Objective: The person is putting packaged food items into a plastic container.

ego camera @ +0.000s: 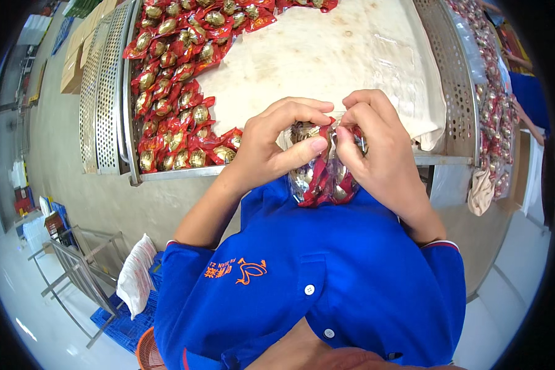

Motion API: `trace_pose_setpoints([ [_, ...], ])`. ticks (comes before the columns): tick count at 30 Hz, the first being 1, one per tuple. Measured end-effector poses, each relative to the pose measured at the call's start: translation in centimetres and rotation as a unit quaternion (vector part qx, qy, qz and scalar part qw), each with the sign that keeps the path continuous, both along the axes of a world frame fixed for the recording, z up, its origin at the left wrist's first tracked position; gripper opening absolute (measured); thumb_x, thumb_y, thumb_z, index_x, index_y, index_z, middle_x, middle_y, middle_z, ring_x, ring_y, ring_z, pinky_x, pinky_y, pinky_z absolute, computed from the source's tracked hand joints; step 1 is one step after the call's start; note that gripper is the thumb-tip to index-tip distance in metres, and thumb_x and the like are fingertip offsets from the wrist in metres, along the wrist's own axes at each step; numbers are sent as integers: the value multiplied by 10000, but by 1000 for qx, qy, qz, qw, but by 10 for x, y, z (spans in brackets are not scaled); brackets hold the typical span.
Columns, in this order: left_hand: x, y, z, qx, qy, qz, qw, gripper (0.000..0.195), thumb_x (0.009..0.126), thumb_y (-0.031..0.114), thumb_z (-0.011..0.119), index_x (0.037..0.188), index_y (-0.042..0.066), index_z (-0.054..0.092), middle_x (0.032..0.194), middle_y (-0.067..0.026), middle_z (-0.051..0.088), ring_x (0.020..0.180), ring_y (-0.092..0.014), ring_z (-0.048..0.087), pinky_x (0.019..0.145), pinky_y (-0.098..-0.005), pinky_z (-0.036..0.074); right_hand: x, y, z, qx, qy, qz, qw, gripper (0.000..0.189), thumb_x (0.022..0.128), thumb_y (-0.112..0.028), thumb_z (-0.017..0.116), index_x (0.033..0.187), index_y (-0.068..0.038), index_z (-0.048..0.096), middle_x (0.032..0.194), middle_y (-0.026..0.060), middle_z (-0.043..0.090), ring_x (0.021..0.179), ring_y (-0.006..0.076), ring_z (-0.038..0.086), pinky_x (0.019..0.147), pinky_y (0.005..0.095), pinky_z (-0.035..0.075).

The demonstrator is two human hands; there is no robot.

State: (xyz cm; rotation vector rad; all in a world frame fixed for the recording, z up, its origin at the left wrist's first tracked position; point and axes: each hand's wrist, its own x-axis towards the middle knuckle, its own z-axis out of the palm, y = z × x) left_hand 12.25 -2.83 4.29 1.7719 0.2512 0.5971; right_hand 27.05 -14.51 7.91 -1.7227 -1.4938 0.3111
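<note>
Close to my chest I hold a clear plastic pack with several red-and-gold wrapped pieces inside it. My left hand grips the pack's upper left side, thumb lying over the top. On the upper right side, my right hand pinches the clear plastic between thumb and bent fingers. The fingertips of both hands are near each other at the pack's top edge and partly hide it. Many egg-shaped pieces in red and gold wrappers lie on the left part of the metal-edged table before me.
A cream cloth covers much of the table, between perforated metal side panels. At the right, another surface holds more wrapped pieces, with a person's arm beside it. Cardboard boxes, a metal frame and a white sack stand left.
</note>
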Motion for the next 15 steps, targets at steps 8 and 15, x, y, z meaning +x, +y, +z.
trace_pose_setpoints([
  [8, 1, 0, 6, 96, 20, 4, 995, 213, 746, 114, 616, 924, -3, 623, 1053, -161, 621, 985, -242, 595, 846, -333, 463, -1, -4, -6, 4, 28, 12, 1000, 115, 708, 18, 597, 771, 32, 502, 960, 172, 479, 734, 252, 549, 618, 325, 454],
  [15, 1, -4, 13, 90, 42, 0, 995, 151, 710, 114, 671, 826, 22, 642, 1047, -157, 617, 958, -235, 597, 808, -325, 469, -6, -8, -5, 26, 43, 2, 999, 121, 711, 44, 600, 775, 32, 498, 1055, 175, 453, 756, 217, 564, 620, 298, 468],
])
